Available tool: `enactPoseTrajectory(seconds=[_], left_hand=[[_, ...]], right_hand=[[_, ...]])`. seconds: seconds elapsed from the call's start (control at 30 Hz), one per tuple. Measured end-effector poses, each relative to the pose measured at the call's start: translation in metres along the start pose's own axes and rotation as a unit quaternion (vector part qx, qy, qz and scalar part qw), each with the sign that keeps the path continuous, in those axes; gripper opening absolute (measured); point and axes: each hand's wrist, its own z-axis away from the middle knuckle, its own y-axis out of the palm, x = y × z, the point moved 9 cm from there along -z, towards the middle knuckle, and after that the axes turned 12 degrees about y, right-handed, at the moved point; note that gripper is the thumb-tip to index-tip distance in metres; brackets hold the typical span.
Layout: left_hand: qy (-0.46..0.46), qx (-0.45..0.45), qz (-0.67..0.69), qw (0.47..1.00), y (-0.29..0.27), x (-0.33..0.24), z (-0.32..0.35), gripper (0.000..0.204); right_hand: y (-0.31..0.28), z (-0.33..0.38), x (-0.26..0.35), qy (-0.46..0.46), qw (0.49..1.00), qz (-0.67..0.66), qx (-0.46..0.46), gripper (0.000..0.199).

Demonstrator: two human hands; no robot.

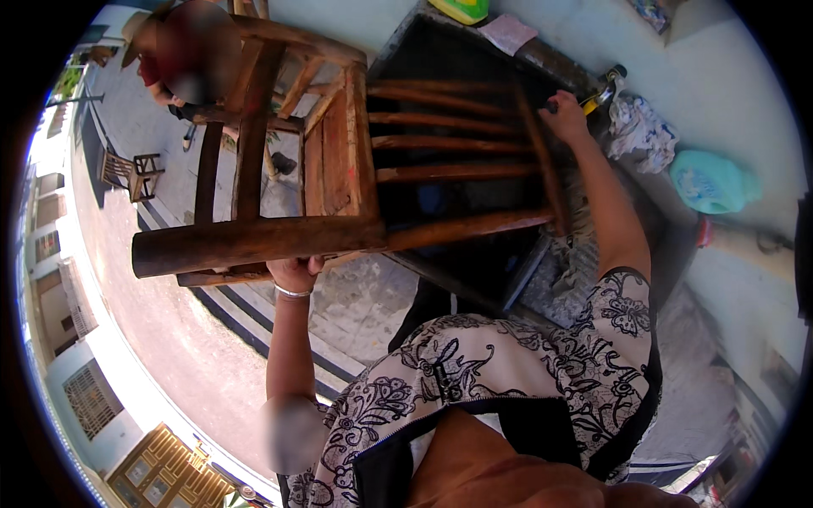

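A brown wooden chair point(334, 152) is tilted on its side, its slatted back lying over a black basin point(406, 55). My left hand point(295, 273) is closed around a lower rail of the chair, close to one thick leg. At the far end of the chair back, my right hand point(566, 118) is curled beside the top rail point(542, 161). Something small and dark shows between its fingers, too hidden to name. Just right of that hand is a tap point(608, 85) with a yellow part near it.
Along the basin's edge sit a pink cloth point(508, 34), a crumpled white plastic bag point(639, 131) and a turquoise jug point(711, 182). A yellow-green container point(461, 8) stands at the top. Another person point(182, 59) is behind the chair; a small wooden chair point(131, 173) stands on the pavement.
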Motion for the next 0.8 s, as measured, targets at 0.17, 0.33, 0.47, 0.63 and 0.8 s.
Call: enactPoseTrajectory(seconds=[0.17,0.33,0.47,0.63,0.8], left_hand=[[-0.007,0.013,0.014,1.000,0.003,0.000,-0.008,0.035],[0.016,-0.010,-0.021,1.000,-0.001,-0.011,-0.017,0.043],[0.004,0.044,-0.066,0.997,0.005,-0.002,0.011,0.066],[-0.076,0.119,0.009,0.990,0.022,0.017,0.064,0.079],[-0.292,0.093,0.237,0.922,0.049,0.059,0.132,0.083]], right_hand=[[-0.011,0.003,0.108,-0.040,0.985,-0.142,0.090,0.043],[0.025,-0.027,0.213,-0.124,0.950,-0.280,0.061,0.038],[0.069,-0.042,0.298,-0.199,0.912,-0.342,0.111,0.041],[0.117,-0.027,0.350,-0.269,0.922,-0.191,0.201,0.041],[0.117,-0.025,0.327,-0.289,0.917,-0.123,0.245,0.036]])
